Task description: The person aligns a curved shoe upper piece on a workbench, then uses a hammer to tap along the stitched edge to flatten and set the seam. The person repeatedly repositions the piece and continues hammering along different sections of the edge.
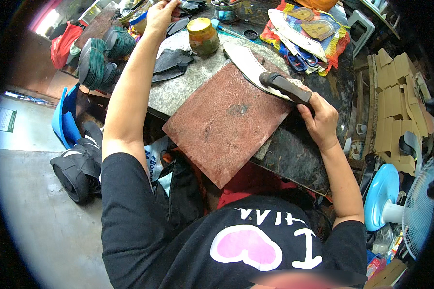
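Observation:
My right hand (pixel 319 118) is closed round the end of a dark, thick-handled tool (pixel 288 87) with a rounded end; it looks like a hammer, though its head is not clear. Under it lies a long white curved piece (pixel 248 65) with a dark edge, on the far right side of a worn reddish-brown board (pixel 222 120). Stretched to the far left of the table, my left hand (pixel 160 17) has its fingers pinched together beside dark scraps. What they hold, if anything, is too small to make out.
A yellow-lidded jar (pixel 203 37) and black leather pieces (pixel 172 63) rest on a pale stone slab (pixel 171 98). Scissors (pixel 299 60) and sole-shaped patterns (pixel 318 29) lie at the far right. Green-wound spools (pixel 95 65) stand left; a fan (pixel 419 209) is right.

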`<state>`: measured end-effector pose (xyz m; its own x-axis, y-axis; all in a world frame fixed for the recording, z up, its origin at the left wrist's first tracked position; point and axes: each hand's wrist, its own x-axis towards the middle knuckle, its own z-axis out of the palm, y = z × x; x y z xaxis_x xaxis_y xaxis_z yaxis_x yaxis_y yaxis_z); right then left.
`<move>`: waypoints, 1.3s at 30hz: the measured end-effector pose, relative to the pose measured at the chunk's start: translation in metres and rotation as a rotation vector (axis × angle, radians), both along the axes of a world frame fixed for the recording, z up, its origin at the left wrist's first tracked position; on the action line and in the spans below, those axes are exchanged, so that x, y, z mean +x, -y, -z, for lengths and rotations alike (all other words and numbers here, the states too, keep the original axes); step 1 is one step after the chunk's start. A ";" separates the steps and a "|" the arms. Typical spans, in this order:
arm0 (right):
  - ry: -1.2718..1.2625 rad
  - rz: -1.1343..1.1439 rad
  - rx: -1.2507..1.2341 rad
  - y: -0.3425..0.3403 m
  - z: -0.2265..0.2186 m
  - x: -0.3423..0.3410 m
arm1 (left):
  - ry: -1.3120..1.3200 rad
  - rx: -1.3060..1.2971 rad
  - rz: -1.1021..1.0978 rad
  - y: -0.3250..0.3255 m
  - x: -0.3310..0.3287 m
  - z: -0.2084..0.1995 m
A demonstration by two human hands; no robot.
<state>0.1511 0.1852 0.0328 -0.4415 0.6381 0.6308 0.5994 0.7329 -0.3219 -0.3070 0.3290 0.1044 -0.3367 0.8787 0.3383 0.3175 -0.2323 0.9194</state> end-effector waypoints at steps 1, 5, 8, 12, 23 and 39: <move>0.007 0.006 -0.013 0.001 0.000 0.000 | -0.016 0.050 -0.029 0.011 0.007 -0.009; 0.010 0.021 -0.025 0.001 0.001 0.001 | 0.174 0.154 0.076 0.053 0.060 -0.023; 0.003 0.023 -0.013 0.001 0.001 0.000 | 0.379 -0.101 0.366 0.065 0.121 -0.002; -0.001 0.027 -0.020 0.003 0.001 0.000 | 0.369 -0.174 0.304 0.077 0.153 0.031; -0.006 0.020 -0.010 0.002 0.001 0.000 | 0.211 -0.005 0.180 0.066 0.157 0.068; 0.027 0.057 -0.048 0.002 0.004 0.002 | -0.433 0.081 0.136 0.063 0.160 0.055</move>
<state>0.1532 0.1828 0.0287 -0.4198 0.6923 0.5869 0.6490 0.6810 -0.3392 -0.1473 0.2659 0.0489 -0.0325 0.8703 0.4915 0.6298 -0.3640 0.6861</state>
